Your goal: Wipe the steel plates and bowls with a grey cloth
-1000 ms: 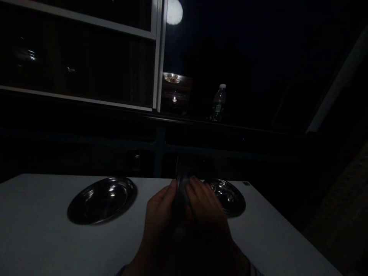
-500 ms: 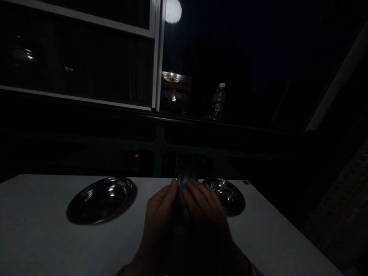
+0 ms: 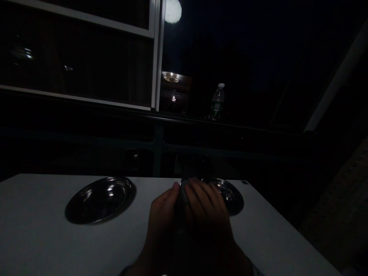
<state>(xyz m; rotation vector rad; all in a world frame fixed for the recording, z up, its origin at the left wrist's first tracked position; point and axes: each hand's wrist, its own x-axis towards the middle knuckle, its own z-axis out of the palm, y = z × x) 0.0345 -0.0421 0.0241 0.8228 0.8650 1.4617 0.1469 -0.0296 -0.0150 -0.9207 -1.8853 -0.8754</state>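
In the dim light my left hand (image 3: 161,211) and my right hand (image 3: 207,207) are close together over the front middle of the white table (image 3: 57,245). Between them is a dark greyish item (image 3: 183,194), too dark to name. My left hand is closed on it, thumb pointing up and away from me. The fingers of my right hand are pressed together and curled over its other side. Just beyond my right hand, and partly hidden by it, lies a round shiny metal dish (image 3: 234,197). A wider metal dish (image 3: 92,205) sits left of my hands.
A clear plastic bottle (image 3: 217,102) with a white cap and green label stands on the dark ledge (image 3: 178,119) behind the table. White window frames (image 3: 156,57) rise at the back left. A dark rail runs behind the table's far edge.
The fingers of my right hand have shifted slightly along the dark item, which looks less blurred. My left hand has moved a little to the right. The dishes stay in place on the table.
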